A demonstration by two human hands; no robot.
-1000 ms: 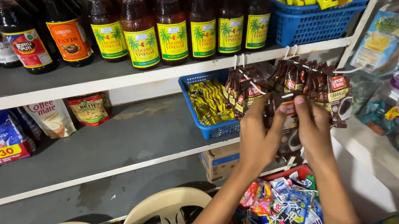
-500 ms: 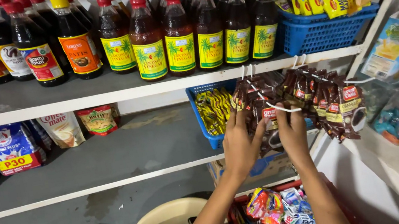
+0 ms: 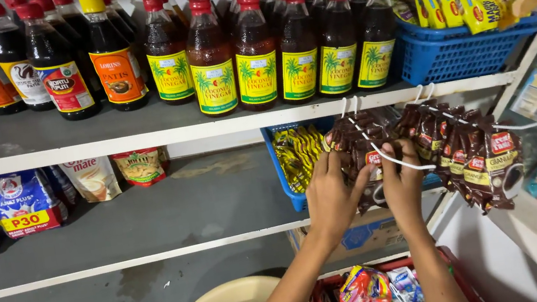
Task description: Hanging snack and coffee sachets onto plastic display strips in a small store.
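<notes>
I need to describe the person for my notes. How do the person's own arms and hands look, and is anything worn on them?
Both forearms are bare up to the bottom edge of the picture: no sleeve shows. The left hand and the right hand wear no gloves. No watch, bracelet or ring is visible on the sides that face the camera. The nails look short and unpainted, though they are small in the picture.
</notes>
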